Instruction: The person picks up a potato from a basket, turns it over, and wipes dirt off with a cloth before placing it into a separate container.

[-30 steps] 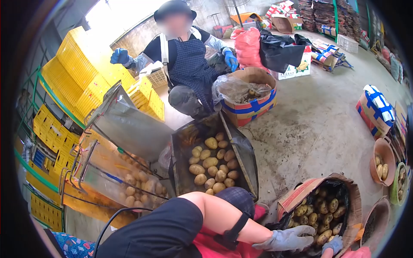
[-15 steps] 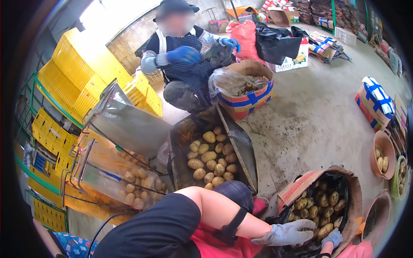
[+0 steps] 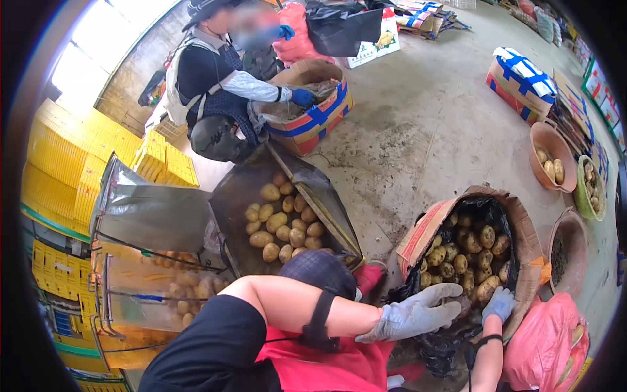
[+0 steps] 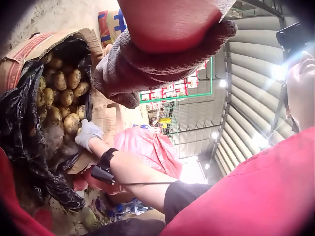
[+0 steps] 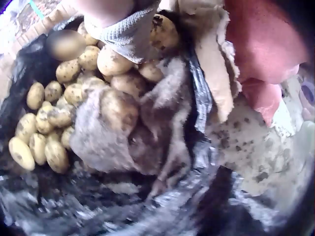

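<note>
A cardboard box lined with a black plastic bag leans open, holding several soil-marked potatoes. My left hand, in a pale grey glove, reaches across its near side with fingers extended and nothing held. In the left wrist view this gloved hand looms large, fingers loosely bent. At the box's right inner side is my gloved right hand, its fingertips right at a large potato; I cannot tell whether it grips. A dirty grey cloth lies among the potatoes, one potato resting on it.
A dark tray holds cleaner potatoes. Behind it another person crouches at a taped box. Basins stand at the right, a pink bag beside my right arm. Yellow crates and a wire-framed bag occupy the left.
The head view has swung right, shifting the scene leftward. The other person has turned and lowered a blue-gloved hand into the taped box. My hands stay by the potato box.
</note>
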Demonstrator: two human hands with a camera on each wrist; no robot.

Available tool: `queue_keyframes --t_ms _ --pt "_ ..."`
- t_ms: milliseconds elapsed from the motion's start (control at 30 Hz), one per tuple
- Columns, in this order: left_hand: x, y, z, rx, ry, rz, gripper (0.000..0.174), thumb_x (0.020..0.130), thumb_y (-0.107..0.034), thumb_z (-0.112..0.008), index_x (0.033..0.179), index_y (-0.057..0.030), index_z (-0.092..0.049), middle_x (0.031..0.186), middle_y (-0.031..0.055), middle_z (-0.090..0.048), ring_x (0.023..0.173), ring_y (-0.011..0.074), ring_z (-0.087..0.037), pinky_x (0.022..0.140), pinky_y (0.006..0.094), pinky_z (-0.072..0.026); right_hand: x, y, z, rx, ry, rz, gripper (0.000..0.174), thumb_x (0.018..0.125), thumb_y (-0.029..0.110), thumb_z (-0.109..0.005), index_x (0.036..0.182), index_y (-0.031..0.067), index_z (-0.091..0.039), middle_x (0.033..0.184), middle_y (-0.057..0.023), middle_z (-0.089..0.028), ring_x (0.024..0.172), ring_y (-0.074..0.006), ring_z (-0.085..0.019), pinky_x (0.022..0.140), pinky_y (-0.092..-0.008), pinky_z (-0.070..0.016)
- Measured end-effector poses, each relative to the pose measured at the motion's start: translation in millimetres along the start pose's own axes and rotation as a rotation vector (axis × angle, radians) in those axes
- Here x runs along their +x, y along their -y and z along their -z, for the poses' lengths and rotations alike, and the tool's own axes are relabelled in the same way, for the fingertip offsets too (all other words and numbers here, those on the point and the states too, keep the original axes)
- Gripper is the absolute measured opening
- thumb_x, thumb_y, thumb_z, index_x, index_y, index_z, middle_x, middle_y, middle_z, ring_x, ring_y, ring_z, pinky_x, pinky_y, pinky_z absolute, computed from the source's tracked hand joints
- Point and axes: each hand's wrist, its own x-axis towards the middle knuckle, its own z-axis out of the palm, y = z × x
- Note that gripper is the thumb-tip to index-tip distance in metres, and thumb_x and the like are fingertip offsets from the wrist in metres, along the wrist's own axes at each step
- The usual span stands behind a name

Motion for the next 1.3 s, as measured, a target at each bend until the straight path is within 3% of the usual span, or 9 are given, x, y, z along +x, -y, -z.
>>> queue_keyframes --t_ms 200,333,500,667,867,1000,1067,1200,1300 --pt "-2.0 -4.2 -3.9 0.051 0.003 0.016 0.071 0.104 -0.039 -0.059 0.158 -0.0037 -0.031 0.116 0.0067 -0.062 0.093 0.0122 -0.058 0.075 0.0272 -0.0505 -14.1 3.0 -83.6 0.008 -0.341 -0.026 0.046 0.095 0.016 -0.059 0.140 0.0242 -0.056 0.132 -0.0067 -0.056 0.108 -0.0221 -0.060 0.086 -0.0389 -0.0519" --pt "4.0 4.0 -3.0 0.070 -0.014 0.014 0.072 0.104 -0.041 -0.059 0.159 -0.0033 -0.031 0.112 0.0069 -0.062 0.092 0.0123 -0.059 0.075 0.0278 -0.0503 8.8 3.9 -39.3 0.250 0.141 -0.141 0.048 0.092 0.015 -0.066 0.138 0.0216 -0.055 0.129 -0.0136 -0.062 0.112 -0.0291 -0.065 0.089 -0.0443 -0.0562" --pt "2.3 -4.7 -4.7 -0.020 -0.068 -0.012 0.058 0.105 -0.026 -0.062 0.153 -0.0021 -0.042 0.115 0.0068 -0.063 0.094 0.0132 -0.062 0.080 0.0277 -0.0523 -13.7 -20.8 -3.3 0.798 -0.029 -0.087 0.056 0.078 0.026 -0.076 0.130 0.0131 -0.059 0.123 -0.0192 -0.067 0.114 -0.0391 -0.065 0.095 -0.0463 -0.0546" --pt "9.2 0.6 -3.5 -0.108 -0.083 0.002 0.051 0.104 -0.025 -0.063 0.149 -0.0071 -0.046 0.111 0.0045 -0.070 0.083 0.0093 -0.067 0.071 0.0253 -0.0558 -3.8 -47.6 -20.7 1.522 -0.181 -0.009 0.069 0.076 0.023 -0.089 0.136 0.0076 -0.061 0.119 -0.0109 -0.070 0.109 -0.0232 -0.066 0.096 -0.0372 -0.0543" --pt "10.2 -8.6 -17.9 0.183 -0.108 -0.037 0.072 0.103 -0.033 -0.064 0.161 -0.0090 -0.029 0.141 0.0103 -0.055 0.110 0.0137 -0.062 0.090 0.0302 -0.0529 -104.5 -85.1 121.5 2.350 0.319 0.109 0.054 0.090 0.034 -0.079 0.134 0.0069 -0.062 0.116 -0.0051 -0.071 0.102 -0.0160 -0.069 0.087 -0.0334 -0.0589" --pt "16.1 -5.9 -24.3 0.263 0.079 -0.025 0.086 0.098 -0.037 -0.070 0.164 -0.0126 -0.022 0.149 0.0107 -0.047 0.115 0.0184 -0.060 0.093 0.0316 -0.0512 -162.5 -66.5 160.8 2.554 0.363 0.310 0.049 0.096 0.036 -0.072 0.136 0.0101 -0.060 0.127 -0.0058 -0.066 0.115 -0.0181 -0.066 0.089 -0.0356 -0.0593" --pt "19.1 -10.7 -23.4 0.253 0.212 0.040 0.080 0.096 -0.040 -0.072 0.160 -0.0176 -0.030 0.143 0.0074 -0.053 0.113 0.0196 -0.062 0.091 0.0332 -0.0538 -185.1 -60.5 163.1 2.614 0.448 0.367 0.048 0.102 0.032 -0.063 0.143 0.0080 -0.056 0.134 -0.0078 -0.064 0.126 -0.0231 -0.061 0.107 -0.0391 -0.0501" --pt "20.2 -2.1 -23.3 0.083 0.189 0.052 0.069 0.095 -0.041 -0.074 0.151 -0.0155 -0.043 0.133 0.0040 -0.061 0.107 0.0149 -0.064 0.078 0.0267 -0.0564 -210.0 -52.8 151.0 2.653 0.164 0.456 0.046 0.107 0.022 -0.054 0.148 0.0019 -0.047 0.143 -0.0098 -0.057 0.129 -0.0206 -0.057 0.108 -0.0369 -0.0479" --pt "21.2 -2.0 -20.7 0.024 0.236 0.074 0.064 0.097 -0.048 -0.068 0.149 -0.0156 -0.047 0.130 0.0037 -0.064 0.107 0.0143 -0.065 0.077 0.0258 -0.0566 -231.8 -44.8 154.5 2.042 -0.361 0.229 0.070 0.095 0.027 -0.077 0.150 0.0005 -0.044 0.135 -0.0146 -0.059 0.113 -0.0173 -0.061 0.102 -0.0343 -0.0514"
